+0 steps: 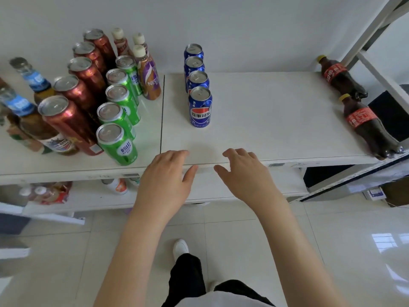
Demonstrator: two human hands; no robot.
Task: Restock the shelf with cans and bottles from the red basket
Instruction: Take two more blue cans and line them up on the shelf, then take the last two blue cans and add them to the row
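Shelf, left of frame: rows of upright red cans and green cans. Centre: one row of blue cans. Right edge: two cola bottles. Lower centre: left hand and right hand, fingers loosely spread, empty, over the shelf's front edge.

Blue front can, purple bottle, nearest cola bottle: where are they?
front blue can [200, 111]: head view, on its label.
purple bottle [150, 79]: head view, on its label.
nearest cola bottle [359, 117]: head view, on its red label.
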